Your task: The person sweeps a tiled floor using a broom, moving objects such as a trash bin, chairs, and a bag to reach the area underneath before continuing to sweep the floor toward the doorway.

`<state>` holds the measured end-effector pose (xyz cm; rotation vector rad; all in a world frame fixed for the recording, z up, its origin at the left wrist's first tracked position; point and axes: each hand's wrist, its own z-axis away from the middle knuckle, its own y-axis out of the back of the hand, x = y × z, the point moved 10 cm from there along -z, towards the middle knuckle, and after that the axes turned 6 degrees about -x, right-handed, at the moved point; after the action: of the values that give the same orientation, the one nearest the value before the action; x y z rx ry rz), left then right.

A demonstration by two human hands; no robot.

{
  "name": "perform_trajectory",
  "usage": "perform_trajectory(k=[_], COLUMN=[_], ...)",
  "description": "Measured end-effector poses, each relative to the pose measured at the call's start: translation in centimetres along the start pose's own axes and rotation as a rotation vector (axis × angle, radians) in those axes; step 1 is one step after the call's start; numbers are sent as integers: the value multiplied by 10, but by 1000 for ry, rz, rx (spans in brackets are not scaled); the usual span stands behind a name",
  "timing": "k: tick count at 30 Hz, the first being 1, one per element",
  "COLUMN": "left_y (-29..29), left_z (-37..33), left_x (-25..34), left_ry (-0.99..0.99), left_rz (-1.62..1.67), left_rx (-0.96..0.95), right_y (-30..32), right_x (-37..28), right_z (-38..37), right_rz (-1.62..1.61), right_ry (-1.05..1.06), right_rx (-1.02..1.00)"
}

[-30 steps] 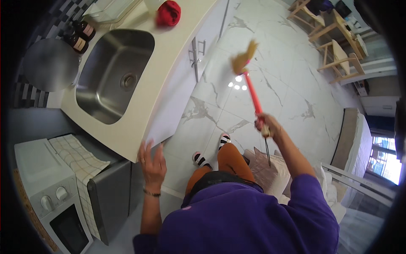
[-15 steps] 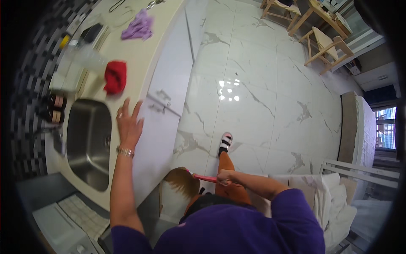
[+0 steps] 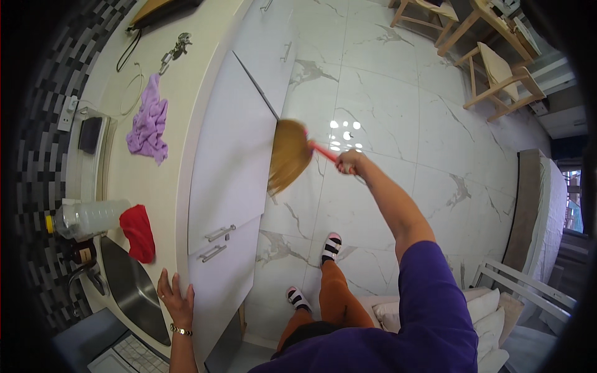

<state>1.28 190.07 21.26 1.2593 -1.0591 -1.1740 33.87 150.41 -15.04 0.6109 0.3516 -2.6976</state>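
Observation:
My right hand is closed around the red handle of a broom. The broom's wide tan bristles reach out to the left, beside the lower part of the white cabinet doors, over the tiled floor; whether they touch the doors I cannot tell. My left hand, with a watch at the wrist, has its fingers apart near the counter's edge, beside the sink. It holds nothing. Just beyond it on the counter lies a red cloth, next to a large clear plastic bottle with a yellow cap.
A crumpled purple cloth and a bunch of keys lie farther along the counter. Wooden chairs stand at the far right, and a bed along the right side. Cabinet handles jut out at left.
My right arm has stretched forward, bringing the broom from beside my legs out along the cabinets. The view has shifted, and my left hand now appears lower, near the sink's edge.

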Motion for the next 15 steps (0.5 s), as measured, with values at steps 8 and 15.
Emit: perform_trajectory(k=[8, 15], left_y=[-4, 27], left_z=[-3, 1], left_x=[-5, 32], left_ry=[10, -176], left_rz=[-45, 88], left_rx=[-7, 218], right_y=[52, -34], right_x=[-147, -47], right_z=[23, 225], right_rz=[247, -38], right_ry=[379, 312], right_rx=[280, -105])
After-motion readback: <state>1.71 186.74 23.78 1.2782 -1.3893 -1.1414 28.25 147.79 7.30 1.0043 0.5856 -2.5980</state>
